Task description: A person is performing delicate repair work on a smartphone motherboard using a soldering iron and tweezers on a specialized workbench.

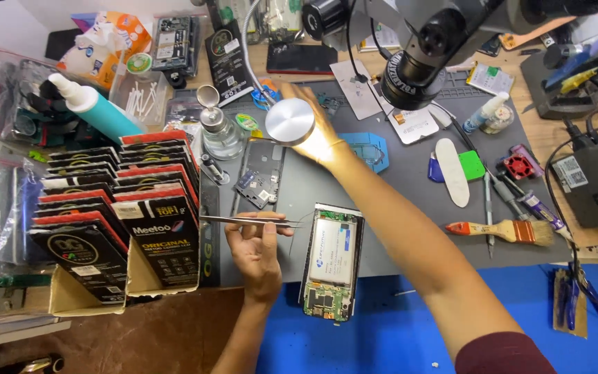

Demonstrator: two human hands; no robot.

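My left hand lies palm up on the grey work mat and pinches metal tweezers that point right. Just right of it lies an opened phone with its battery and circuit board showing. My right hand reaches far forward and grips the round silver head of a gooseneck lamp, brightly lit by it. A separate phone frame lies below the lamp head.
Cardboard boxes of dark flat packets stand at the left. A glass dispenser bottle, a microscope head, a white pry tool, a brush, screwdrivers and a black box with cables surround the mat. Blue mat in front.
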